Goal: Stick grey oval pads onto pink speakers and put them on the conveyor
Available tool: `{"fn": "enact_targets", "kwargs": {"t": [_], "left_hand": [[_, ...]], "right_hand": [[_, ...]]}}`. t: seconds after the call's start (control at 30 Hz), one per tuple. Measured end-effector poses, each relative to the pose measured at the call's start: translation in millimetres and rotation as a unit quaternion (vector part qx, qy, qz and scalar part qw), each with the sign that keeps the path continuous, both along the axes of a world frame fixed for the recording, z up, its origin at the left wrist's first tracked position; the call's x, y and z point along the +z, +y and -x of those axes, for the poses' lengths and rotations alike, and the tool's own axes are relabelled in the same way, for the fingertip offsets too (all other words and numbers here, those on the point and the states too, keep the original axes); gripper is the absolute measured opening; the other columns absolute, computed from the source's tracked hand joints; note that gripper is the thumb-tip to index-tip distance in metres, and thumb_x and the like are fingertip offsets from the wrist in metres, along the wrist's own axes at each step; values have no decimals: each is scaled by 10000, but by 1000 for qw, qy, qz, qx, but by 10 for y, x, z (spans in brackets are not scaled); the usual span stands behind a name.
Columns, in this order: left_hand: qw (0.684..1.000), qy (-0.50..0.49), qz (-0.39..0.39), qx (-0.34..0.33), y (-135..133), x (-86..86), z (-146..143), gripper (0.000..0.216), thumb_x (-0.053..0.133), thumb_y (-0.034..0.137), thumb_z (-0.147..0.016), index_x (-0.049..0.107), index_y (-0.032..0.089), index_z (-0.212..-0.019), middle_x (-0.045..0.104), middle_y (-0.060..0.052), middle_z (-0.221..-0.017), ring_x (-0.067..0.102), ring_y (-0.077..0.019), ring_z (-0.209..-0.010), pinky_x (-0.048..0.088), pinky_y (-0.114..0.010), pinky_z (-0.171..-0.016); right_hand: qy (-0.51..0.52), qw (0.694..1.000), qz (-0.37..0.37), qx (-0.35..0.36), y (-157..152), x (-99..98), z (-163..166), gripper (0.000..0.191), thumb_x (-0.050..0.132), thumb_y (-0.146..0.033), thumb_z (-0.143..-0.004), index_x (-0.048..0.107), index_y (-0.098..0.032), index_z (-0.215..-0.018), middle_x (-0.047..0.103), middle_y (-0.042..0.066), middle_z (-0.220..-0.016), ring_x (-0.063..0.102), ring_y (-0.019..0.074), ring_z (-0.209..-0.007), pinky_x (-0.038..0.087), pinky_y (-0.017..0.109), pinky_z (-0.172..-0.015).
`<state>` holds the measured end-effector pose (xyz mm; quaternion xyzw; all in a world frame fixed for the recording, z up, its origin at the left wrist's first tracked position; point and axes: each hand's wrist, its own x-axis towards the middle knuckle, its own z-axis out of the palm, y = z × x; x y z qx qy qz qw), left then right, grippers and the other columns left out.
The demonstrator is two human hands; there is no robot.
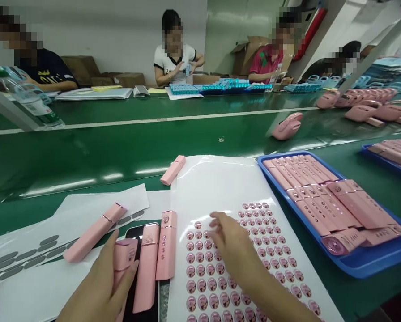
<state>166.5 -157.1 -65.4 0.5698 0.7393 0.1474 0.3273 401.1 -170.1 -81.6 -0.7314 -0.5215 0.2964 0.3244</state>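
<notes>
My left hand [101,286] grips a pink bar-shaped device [125,257] at the table's near edge. My right hand [232,246] rests fingers-down on a white sticker sheet [220,183] covered with several round pink stickers [200,273], fingertips on the stickers in its upper rows. Two more pink devices [156,255] lie side by side between my hands, over a dark phone [135,231]. Another pink device [95,232] lies tilted to the left, and one [172,170] sits farther off at the sheet's top corner.
A blue tray [364,264] at right holds several pink devices. White sheets with grey oval pads [26,257] lie at left. A green conveyor belt [120,138] carries a pink fan part [287,126]. Several people sit across it with boxes and blue parts.
</notes>
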Motion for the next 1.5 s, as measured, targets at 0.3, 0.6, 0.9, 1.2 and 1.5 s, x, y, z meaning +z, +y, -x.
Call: {"fn": "enact_targets", "kwargs": {"t": [0.3, 0.6, 0.9, 1.2, 1.5], "left_hand": [[953, 191, -99, -215, 458, -85, 9, 570, 322, 445, -886, 398, 136, -1359, 590, -178, -1196, 527, -362, -1100, 408, -476, -872], [915, 230, -187, -275, 1693, 91, -925, 393, 458, 252, -847, 500, 36, -1174, 537, -247, -1136, 483, -398, -1061, 420, -452, -806], [970, -5, -99, -223, 1836, 151, -790, 409, 362, 303, -893, 458, 72, -1216, 617, -220, -1080, 612, -309, -943, 474, -414, -754], [719, -657, 226, 1, 440, 331, -329, 292, 496, 375, -874, 644, 126, -834, 575, -36, -704, 519, -115, -625, 452, -253, -613], [726, -635, 258, -48, 154, -26, -472, 523, 544, 622, -756, 647, 113, -691, 610, -76, -638, 559, -135, -580, 440, -231, -583]], "right_hand": [[-60, 997, -44, 23, 259, -117, 274, 382, 504, 44, -767, 593, -133, -1093, 669, 107, -790, 617, 245, -708, 500, 354, -596], [-57, 995, -67, -40, 215, -238, 339, 340, 447, -17, -802, 560, -167, -1086, 656, 113, -816, 619, 270, -750, 493, 380, -636], [35, 997, -26, -66, 238, -258, 304, 272, 448, -100, -799, 436, -206, -1050, 635, 43, -807, 635, 219, -679, 498, 310, -534], [139, 987, 3, -85, 236, -135, 317, 206, 516, -195, -799, 425, -230, -980, 594, 11, -768, 571, 187, -596, 428, 279, -474], [285, 950, 46, -122, 186, 249, 122, 410, 674, -312, -733, 366, -237, -993, 637, -58, -682, 561, 149, -601, 398, 248, -517]]}}
